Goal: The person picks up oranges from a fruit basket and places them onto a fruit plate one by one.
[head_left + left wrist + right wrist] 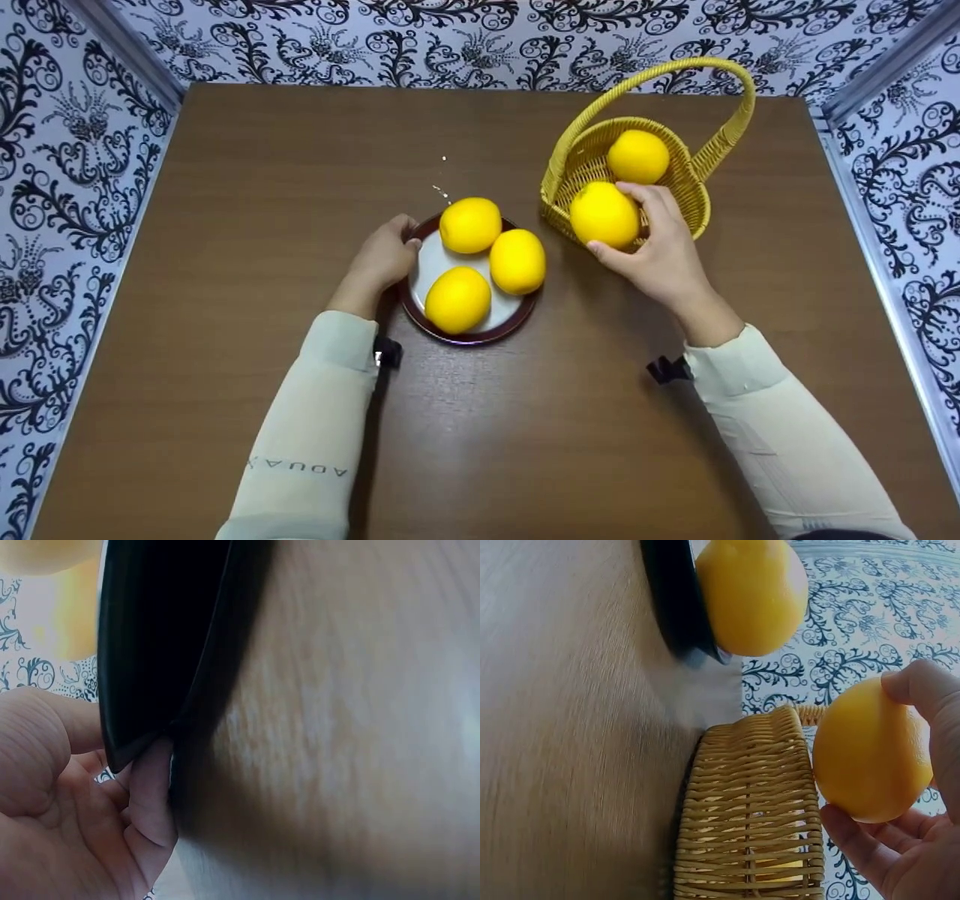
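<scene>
Yellow fruit (603, 214) was clamped in the right hand (664, 251) over the wicker basket (583, 169), near left side; the left hand (383, 253) pinched the plate (466, 340) at left, presumably to steady its three fruits (518, 262).

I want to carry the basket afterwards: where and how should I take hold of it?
Probably best by the top of its handle, coming from above and curling a hand round it. The handle is a slim arch joined to both sides of the basket, and its top is clear of the right hand and the yellow fruit inside.
</scene>
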Motion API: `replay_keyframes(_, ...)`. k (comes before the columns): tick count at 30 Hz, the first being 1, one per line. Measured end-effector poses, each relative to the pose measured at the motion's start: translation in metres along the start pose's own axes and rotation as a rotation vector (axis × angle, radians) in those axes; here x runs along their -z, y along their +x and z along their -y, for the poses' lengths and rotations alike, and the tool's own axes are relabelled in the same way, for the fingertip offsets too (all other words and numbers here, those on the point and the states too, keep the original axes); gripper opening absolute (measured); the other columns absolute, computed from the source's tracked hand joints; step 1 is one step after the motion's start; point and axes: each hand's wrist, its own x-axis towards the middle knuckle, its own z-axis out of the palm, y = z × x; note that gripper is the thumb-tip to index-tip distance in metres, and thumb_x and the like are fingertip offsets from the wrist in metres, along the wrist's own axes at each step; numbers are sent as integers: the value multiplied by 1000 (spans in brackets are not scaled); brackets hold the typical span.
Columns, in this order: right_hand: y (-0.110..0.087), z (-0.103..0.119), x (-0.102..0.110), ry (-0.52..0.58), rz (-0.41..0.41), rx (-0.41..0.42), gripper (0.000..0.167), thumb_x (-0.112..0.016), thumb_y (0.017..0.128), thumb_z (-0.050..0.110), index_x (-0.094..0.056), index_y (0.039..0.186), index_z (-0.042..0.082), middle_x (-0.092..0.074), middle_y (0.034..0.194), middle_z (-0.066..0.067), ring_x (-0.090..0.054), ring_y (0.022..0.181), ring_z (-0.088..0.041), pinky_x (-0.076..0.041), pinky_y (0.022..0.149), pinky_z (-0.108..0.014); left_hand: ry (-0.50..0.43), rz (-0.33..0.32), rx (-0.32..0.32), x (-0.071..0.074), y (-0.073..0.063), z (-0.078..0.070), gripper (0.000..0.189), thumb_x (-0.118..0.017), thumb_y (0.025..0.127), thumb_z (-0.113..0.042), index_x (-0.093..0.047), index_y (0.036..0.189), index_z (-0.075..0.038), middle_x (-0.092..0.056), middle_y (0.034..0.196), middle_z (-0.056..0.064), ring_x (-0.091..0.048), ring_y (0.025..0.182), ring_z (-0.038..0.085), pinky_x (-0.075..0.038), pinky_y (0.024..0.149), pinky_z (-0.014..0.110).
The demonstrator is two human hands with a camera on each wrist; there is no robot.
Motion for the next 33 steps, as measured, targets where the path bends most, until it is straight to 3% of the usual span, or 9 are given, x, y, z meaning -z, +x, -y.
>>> replay_keyframes(4,-6,-1,0,6,-5,-3,77,-91,79,25,-53,145,9,-51,141,-12,-52,123,-23,-49,98,-28,-9,2,8,-1,1,0,23,-50,108,-24,-56,128,-15,-61,129,13,-54,117,33,-46,107,47)
replay_keyframes(8,-12,-2,-2,24,-32,6,78,-91,79,24,-53,146,10,-52,141,-11,-51,122,-21,-43,92,-14,-2,-2,-1,0,1,0,23,-51,108,-23,-57,129,-15,-62,129,12,-54,117,32,-46,108,46)
replay_keyframes(19,-25,4,-20,122,-32,31,78,-93,75,18,-56,144,7,-53,139,-13,-49,120,-13,-45,89,-18,11,-31,-17,-1,-1,0,25,-51,107,-24,-58,129,-13,-63,129,13,-56,117,33,-45,109,46)
replay_keyframes(33,-35,6,-36,124,0,129,79,-94,72,14,-57,141,2,-53,139,-18,-50,126,-20,-41,102,-12,31,-42,-43,-1,0,1,24,-51,107,-23,-58,127,-14,-64,126,13,-56,115,33,-44,107,46)
